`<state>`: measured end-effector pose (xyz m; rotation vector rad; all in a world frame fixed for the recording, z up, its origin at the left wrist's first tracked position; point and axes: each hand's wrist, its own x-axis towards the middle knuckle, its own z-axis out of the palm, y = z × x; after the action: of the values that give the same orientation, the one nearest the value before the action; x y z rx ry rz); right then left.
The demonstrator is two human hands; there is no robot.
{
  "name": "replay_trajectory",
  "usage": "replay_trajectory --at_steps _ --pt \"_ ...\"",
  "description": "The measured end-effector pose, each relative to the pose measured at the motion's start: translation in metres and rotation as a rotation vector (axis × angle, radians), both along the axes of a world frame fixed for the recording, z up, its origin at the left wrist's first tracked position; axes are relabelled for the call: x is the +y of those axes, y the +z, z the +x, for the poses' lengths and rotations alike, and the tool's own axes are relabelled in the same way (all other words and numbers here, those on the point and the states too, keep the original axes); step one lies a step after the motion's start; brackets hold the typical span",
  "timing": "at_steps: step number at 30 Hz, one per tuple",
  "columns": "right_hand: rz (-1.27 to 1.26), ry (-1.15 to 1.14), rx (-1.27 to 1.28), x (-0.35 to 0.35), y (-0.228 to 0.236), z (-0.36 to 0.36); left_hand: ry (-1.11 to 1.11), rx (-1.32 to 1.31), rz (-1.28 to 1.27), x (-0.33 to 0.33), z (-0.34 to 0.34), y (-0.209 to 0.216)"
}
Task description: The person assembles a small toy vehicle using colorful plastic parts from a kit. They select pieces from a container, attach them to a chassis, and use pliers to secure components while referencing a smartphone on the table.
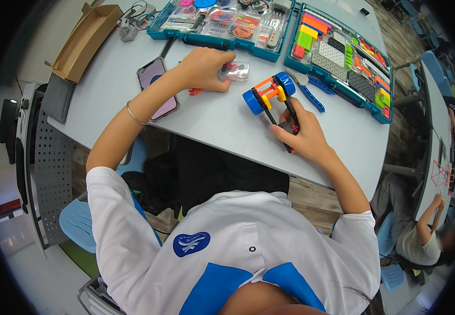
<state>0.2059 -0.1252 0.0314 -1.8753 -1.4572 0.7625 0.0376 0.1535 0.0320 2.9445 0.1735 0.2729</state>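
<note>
My left hand (205, 70) is closed on the end of a small clear plastic box (242, 71) with dark and red little parts in it, just above the white table. My right hand (307, 132) grips a building-kit model (271, 93) by its dark end. The model has blue wheels, orange and yellow pieces and black beams, and its wheels point away from me. Below my left hand lies a small orange-red piece (195, 91), partly hidden by the hand. A smartphone (156, 79) lies under my left forearm, which covers part of it.
Blue-handled pliers (311, 93) lie right of the model. Two teal kit cases with sorted parts, a left case (214, 40) and a right case (337, 79), stand along the back. At far left are a cardboard box (83, 44) and a power strip (129, 30). Another person (419, 239) sits at right.
</note>
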Motion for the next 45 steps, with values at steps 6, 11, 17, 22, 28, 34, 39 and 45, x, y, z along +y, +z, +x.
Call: replay_trajectory --at_steps 6,11,17,22,28,34,39,45 --pt "0.046 -0.02 0.019 -0.001 -0.003 -0.001 0.148 0.065 -0.319 -0.008 0.001 0.01" --pt "-0.025 0.007 -0.038 0.0 0.011 -0.001 0.164 0.046 -0.361 -0.009 -0.002 0.008" --pt "-0.024 -0.043 -0.164 0.003 0.018 0.01 0.152 -0.205 -0.16 -0.017 -0.012 -0.002" --pt "0.302 -0.091 -0.539 0.005 0.021 0.006 0.205 -0.192 -0.3 -0.057 -0.035 0.037" --pt "0.668 0.246 -0.718 0.034 0.039 -0.025 0.068 -0.108 -0.37 -0.088 -0.045 0.041" --pt "0.663 0.329 -0.801 0.056 0.026 -0.047 0.097 -0.194 -0.515 -0.093 -0.056 0.041" --pt "0.587 0.415 -0.872 0.056 0.022 -0.055 0.243 -0.067 -0.66 -0.101 -0.067 0.04" --pt "0.295 0.591 -0.647 0.069 0.015 -0.056 0.17 -0.199 -0.612 -0.107 -0.085 -0.006"
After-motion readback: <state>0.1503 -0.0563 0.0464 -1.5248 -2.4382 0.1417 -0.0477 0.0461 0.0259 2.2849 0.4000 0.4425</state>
